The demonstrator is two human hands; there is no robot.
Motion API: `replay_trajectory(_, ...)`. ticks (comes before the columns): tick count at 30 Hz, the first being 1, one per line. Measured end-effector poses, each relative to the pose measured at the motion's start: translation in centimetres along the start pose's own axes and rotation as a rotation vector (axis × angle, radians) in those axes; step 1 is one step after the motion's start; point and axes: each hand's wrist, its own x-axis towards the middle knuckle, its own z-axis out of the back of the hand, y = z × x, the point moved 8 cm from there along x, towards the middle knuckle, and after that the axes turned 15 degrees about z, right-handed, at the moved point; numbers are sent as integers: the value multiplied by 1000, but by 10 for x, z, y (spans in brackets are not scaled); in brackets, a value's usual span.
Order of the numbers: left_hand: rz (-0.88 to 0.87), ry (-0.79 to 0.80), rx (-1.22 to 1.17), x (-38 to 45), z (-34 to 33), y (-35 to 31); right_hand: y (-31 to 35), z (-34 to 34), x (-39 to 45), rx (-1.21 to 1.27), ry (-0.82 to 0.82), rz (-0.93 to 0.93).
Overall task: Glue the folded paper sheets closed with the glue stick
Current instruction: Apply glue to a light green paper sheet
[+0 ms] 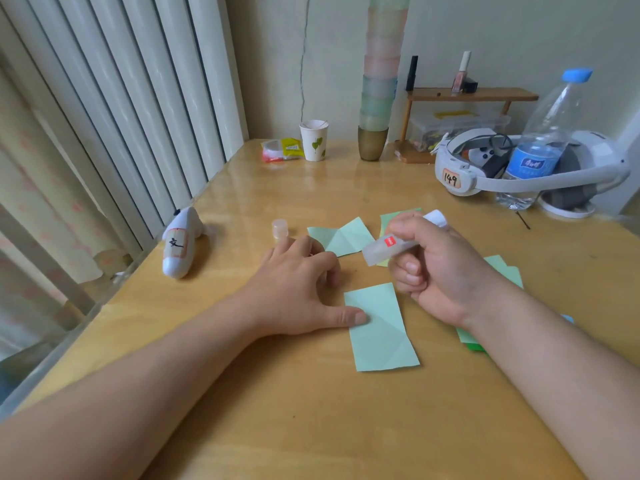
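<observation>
A folded light-green paper sheet [381, 327] lies flat on the wooden table [294, 403] in front of me. My left hand [298, 289] rests on the table with its thumb pressing the sheet's left edge and its fingers curled. My right hand [440, 268] grips a white glue stick [391, 245] with a red label, held above and just beyond the sheet. The stick's clear cap [280, 228] stands beyond my left hand. An unfolded green sheet [341, 239] lies further back, and more green sheets [504, 268] show under my right wrist.
A white controller [180, 245] lies at the left table edge. Along the back stand a paper cup [314, 140], a tall stack of cups [375, 98], a wooden shelf [467, 95], a white headset [519, 164] and a water bottle [543, 143].
</observation>
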Motion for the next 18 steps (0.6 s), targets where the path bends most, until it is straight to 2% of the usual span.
replay_trajectory(4, -5, 13, 5, 0, 0, 0, 5, -6, -4, -132, 97, 110)
replay_trajectory(10, -5, 34, 16, 1, -2, -1, 4, -7, -5, -295, 178, 148)
replay_trajectory(18, 3, 28, 11, 2, -2, -1, 2, -2, 0, -279, 93, 193)
